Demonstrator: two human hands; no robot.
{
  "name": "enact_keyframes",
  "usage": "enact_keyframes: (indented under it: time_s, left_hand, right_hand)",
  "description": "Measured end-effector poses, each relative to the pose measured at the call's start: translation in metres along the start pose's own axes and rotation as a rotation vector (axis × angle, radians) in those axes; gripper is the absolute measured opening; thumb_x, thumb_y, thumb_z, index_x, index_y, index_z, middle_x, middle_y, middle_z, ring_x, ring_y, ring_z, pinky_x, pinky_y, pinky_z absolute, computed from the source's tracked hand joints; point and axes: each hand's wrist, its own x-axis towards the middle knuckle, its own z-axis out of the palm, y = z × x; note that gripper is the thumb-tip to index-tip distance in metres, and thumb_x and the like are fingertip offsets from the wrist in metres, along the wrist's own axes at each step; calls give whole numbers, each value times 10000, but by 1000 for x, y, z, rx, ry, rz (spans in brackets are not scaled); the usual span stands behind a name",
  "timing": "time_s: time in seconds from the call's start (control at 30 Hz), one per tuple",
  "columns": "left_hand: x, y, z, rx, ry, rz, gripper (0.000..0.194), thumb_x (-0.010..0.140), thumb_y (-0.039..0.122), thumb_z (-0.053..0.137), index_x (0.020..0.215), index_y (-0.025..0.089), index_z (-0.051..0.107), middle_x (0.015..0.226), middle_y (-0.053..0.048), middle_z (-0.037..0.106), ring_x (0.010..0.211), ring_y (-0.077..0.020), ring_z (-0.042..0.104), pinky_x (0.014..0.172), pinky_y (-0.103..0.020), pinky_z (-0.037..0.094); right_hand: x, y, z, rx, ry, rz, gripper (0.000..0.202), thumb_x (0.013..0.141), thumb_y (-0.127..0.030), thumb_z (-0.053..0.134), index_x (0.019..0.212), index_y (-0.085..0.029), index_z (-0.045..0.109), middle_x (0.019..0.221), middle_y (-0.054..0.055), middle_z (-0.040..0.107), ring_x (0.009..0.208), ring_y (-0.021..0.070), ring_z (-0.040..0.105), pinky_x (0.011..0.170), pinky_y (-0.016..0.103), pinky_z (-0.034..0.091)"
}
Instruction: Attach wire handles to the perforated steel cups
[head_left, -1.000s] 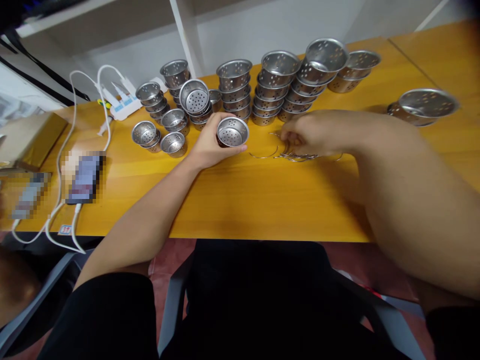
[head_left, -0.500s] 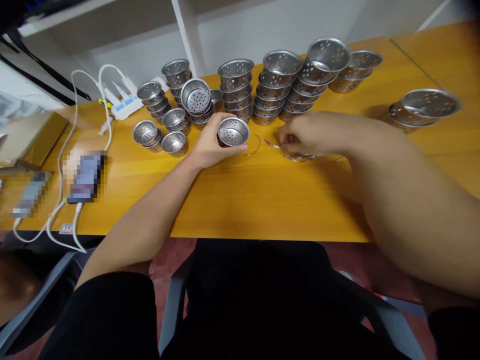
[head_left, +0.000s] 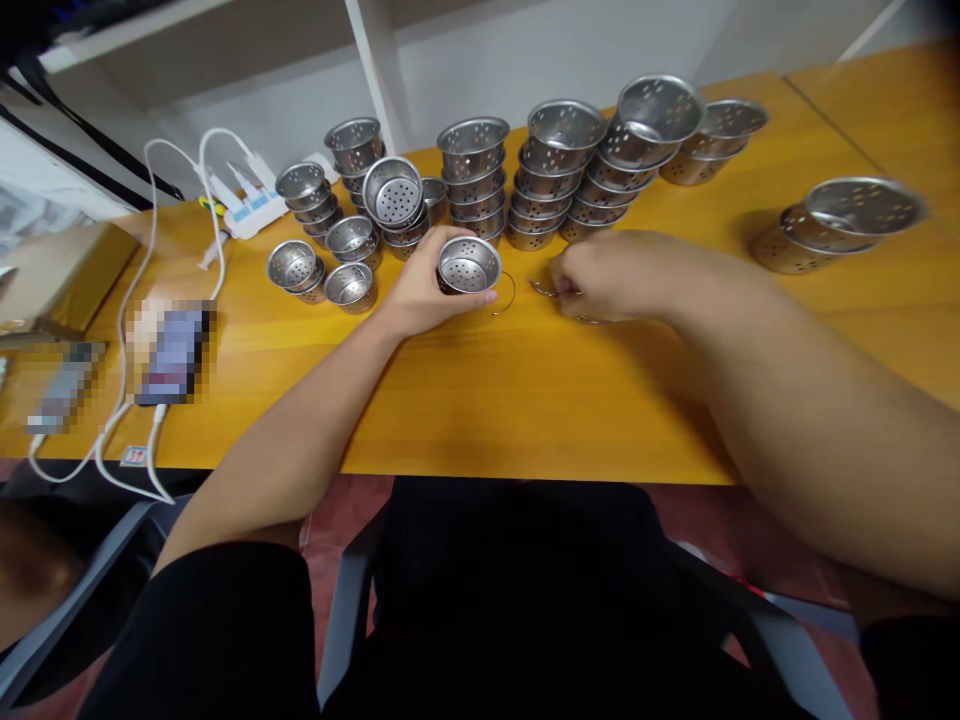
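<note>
My left hand [head_left: 426, 290] is wrapped round a small perforated metal cup [head_left: 469, 268], its open top facing up toward me. Right beside that cup, one thin curved wire [head_left: 512, 292] lies on the table. My right hand [head_left: 589, 275] is closed over a bunch of thin curved metal wires [head_left: 543, 290], fingertips down at the tabletop. Wire ends poke out to the left of the fingers and below them. How many wires the fingers grip is hidden by the hand.
Stacks of perforated metal cups [head_left: 472, 165] line the back of the table [head_left: 525, 410]. Shorter stacks [head_left: 351, 285] stand left of my left hand, and another lies tipped [head_left: 825, 230] at the right. Farther left are a power strip [head_left: 259, 210], white cables, two phones [head_left: 176, 350] and a cardboard box [head_left: 67, 275].
My right hand has shifted slightly left and now covers more of the wires. The left hand and its cup have hardly moved.
</note>
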Motion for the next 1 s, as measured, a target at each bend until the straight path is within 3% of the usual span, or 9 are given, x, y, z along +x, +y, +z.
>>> enact_keyframes:
  time_s: [0.13, 0.33, 0.53, 0.67, 0.87, 1.0]
  left_hand:
    - [1, -4, -1, -21, 7, 5, 812, 773, 421, 1083, 1466, 261, 693, 1549, -125, 782, 1467, -379, 760, 1317, -562, 620]
    - [1, 0, -1, -24, 16, -24, 806, 762, 441, 1095, 1448, 274, 707, 1551, -117, 792, 1466, -380, 763, 1299, -564, 640]
    - [1, -6, 0, -47, 7, -49, 843, 768, 480, 1081, 1467, 261, 663, 1474, -116, 810, 1348, -370, 819, 1208, -573, 700]
    - [2, -17, 2, -40, 14, -14, 855, 809, 484, 1061, 1513, 273, 624, 1490, -137, 774, 1389, -396, 807, 1236, -640, 682]
    - [2, -11, 0, -73, 29, -24, 828, 760, 492, 1113, 1442, 287, 690, 1408, -104, 798, 1320, -380, 817, 1211, -635, 694]
    - [2, -8, -1, -78, 26, 22, 754, 761, 478, 1124, 1381, 280, 743, 1381, -92, 806, 1319, -381, 814, 1232, -651, 679]
  right_hand:
    - [3, -1, 6, 6, 78, -68, 118, 1012, -254, 716, 917, -269, 646, 1005, 111, 798, 888, 314, 715, 663, 405, 404]
    - [-1, 8, 5, 104, 148, -48, 41, 1029, -223, 723, 993, -242, 720, 998, 137, 806, 899, 330, 725, 751, 439, 455]
    - [-2, 14, 3, 113, 194, -12, 40, 1033, -209, 754, 1060, -224, 729, 1051, 117, 811, 928, 284, 689, 793, 405, 436]
    - [-2, 12, 2, 114, 230, 3, 73, 1012, -160, 742, 1062, -212, 729, 1029, 123, 794, 940, 286, 682, 804, 402, 436]
    - [0, 17, 1, 202, 345, -84, 213, 1020, -106, 652, 1183, -213, 736, 1349, 205, 796, 1219, 388, 741, 1020, 459, 520]
    - [2, 23, 6, 240, 362, -77, 252, 1054, -172, 643, 1258, -257, 765, 1429, 170, 791, 1270, 402, 730, 1099, 489, 535]
